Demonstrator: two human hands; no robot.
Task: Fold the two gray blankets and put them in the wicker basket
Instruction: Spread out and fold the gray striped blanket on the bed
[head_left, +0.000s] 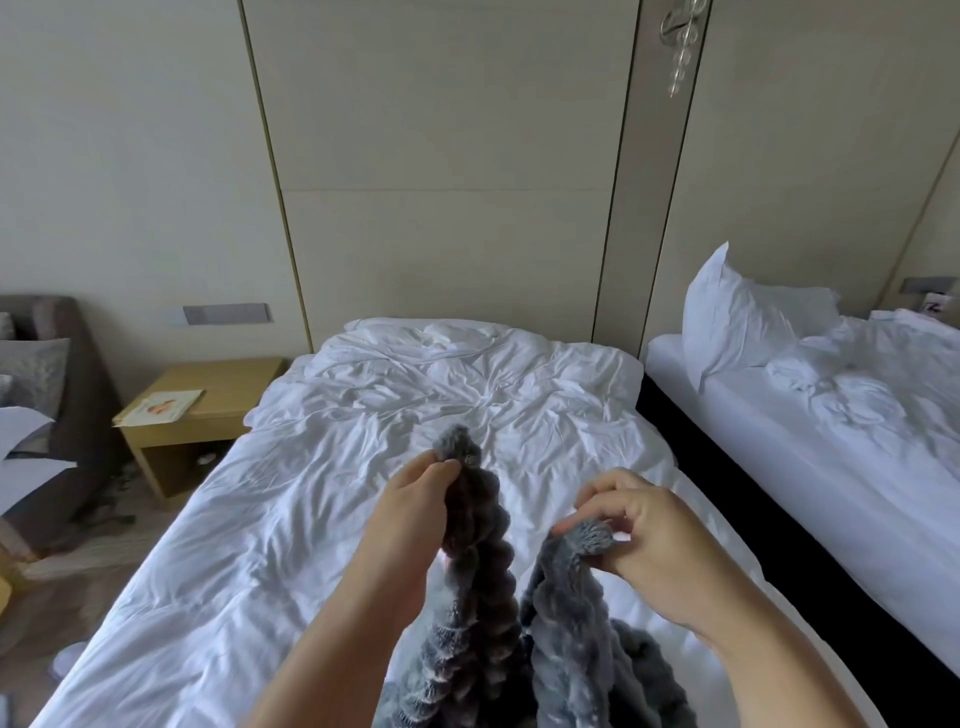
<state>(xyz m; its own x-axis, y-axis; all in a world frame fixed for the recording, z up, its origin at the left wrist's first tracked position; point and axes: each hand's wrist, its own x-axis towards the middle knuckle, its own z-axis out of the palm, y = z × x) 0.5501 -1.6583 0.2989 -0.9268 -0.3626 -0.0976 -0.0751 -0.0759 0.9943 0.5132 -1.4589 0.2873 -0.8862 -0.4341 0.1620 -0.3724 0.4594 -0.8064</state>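
Note:
A fluffy gray blanket (483, 613) with a ribbed, bumpy pile hangs in two strands over the white bed (291, 519). My left hand (415, 499) pinches one raised corner of it, held up above the mattress. My right hand (644, 525) pinches a second corner a little lower and to the right. The rest of the blanket bunches at the bottom edge of the view between my forearms. Only this one blanket shows. The wicker basket is not in view.
A wooden nightstand (218, 384) with a booklet (161, 408) stands left of the bed. A gray sofa (47, 395) sits at far left. A second bed (857, 457) with a white pillow (727, 317) lies to the right across a dark gap.

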